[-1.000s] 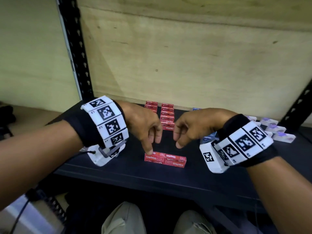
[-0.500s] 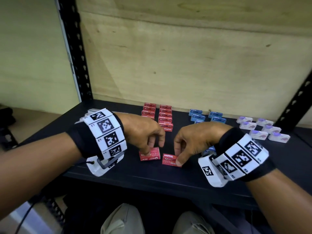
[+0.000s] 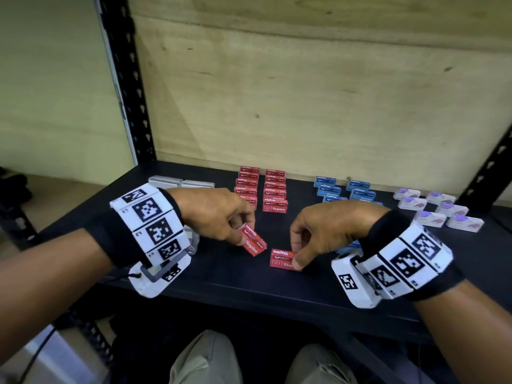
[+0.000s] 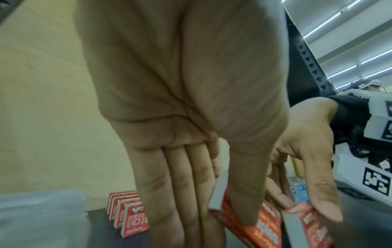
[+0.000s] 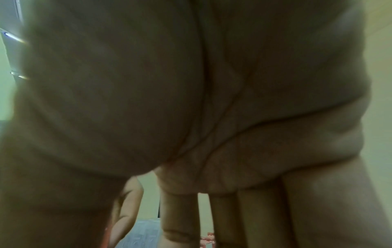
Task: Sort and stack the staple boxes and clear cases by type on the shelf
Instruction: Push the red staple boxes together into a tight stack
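Two red boxes sit at centre frame on the shelf [image 3: 221, 289], one in each hand. Left hand [image 3: 219, 212] pinches a tilted red box [image 3: 253, 242] between thumb and fingers; right hand [image 3: 329, 231] pinches a flat one [image 3: 281, 259] just right of it. Behind, red rows [image 3: 261, 189] fill upper centre, blue boxes [image 3: 343, 189] and purple boxes [image 3: 440, 209] upper right, clear cases [image 3: 180, 182] upper left.
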`<state>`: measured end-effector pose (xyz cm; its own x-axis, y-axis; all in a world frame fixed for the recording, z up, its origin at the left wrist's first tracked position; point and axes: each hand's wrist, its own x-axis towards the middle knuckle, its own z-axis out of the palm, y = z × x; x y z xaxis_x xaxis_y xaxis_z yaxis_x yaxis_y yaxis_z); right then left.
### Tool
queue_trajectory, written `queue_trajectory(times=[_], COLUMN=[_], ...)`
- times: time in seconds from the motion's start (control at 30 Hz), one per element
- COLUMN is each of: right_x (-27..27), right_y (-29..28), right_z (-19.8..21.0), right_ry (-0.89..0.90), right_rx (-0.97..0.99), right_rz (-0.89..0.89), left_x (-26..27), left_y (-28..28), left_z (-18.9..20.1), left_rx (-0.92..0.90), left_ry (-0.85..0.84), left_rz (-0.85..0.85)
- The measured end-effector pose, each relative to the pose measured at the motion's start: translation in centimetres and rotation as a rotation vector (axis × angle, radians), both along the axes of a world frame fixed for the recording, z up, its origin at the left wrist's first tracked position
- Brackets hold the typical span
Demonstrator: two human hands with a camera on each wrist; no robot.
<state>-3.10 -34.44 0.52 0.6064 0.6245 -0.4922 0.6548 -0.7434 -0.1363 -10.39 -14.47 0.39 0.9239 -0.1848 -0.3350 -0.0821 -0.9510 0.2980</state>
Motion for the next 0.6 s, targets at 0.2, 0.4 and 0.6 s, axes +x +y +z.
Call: queue_trajectory(times=[0.2, 0.4, 0.6], right_x=[-0.3, -0.59, -0.74], right_y=[0.08, 0.38, 0.83], right_z=[0.07, -0.07, -0.06], right_ry=[-0.037, -0.067, -0.077], right_rx=[0.007, 0.033, 0.046], right_rz=[0.01, 0.028, 0.05], left_x=[-0.42, -0.35, -0.22], left_y=[-0.27, -0.46, -0.74], left_z=[-0.45, -0.88, -1.1], left_rx=[0.12, 0.173, 0.217], left_ry=[0.045, 0.007, -0.017], left_rz=[-0.022, -0.049, -0.063])
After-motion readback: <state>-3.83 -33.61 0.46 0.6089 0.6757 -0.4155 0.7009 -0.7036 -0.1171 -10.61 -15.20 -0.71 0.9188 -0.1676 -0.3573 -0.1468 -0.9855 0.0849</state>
